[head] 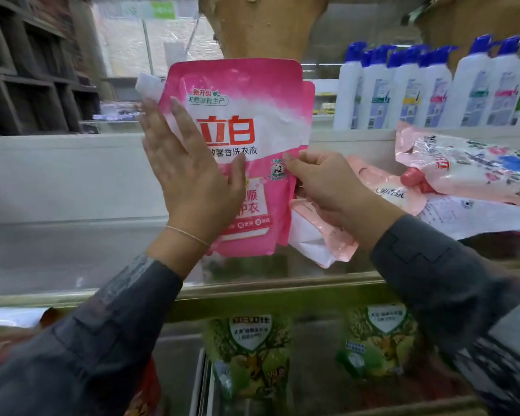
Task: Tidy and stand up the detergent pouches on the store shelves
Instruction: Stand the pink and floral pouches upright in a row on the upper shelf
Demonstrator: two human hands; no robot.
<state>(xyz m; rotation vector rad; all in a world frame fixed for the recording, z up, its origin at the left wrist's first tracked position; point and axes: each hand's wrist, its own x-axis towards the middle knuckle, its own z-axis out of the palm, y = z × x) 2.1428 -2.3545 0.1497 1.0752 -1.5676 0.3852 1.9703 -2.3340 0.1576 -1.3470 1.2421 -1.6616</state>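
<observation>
The glossy bright-pink plastic detergent pouch (246, 121) carries large red characters 立白, a small green-edged label above reading 新升级 天然原料生产, and below them 馨香洗衣液. Lower on its front, 顺 and 护衣 show. Print on the white blue-capped bottles (433, 85) is too blurred to read.

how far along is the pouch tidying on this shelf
Early on. In hand: the bright pink pouch is upright, the left hand flat on its front and the right hand pinching its edge. Left: pale pink pouches lie slumped on the shelf to the right. The green pouches below already stand. No other pink pouch stands yet.
</observation>
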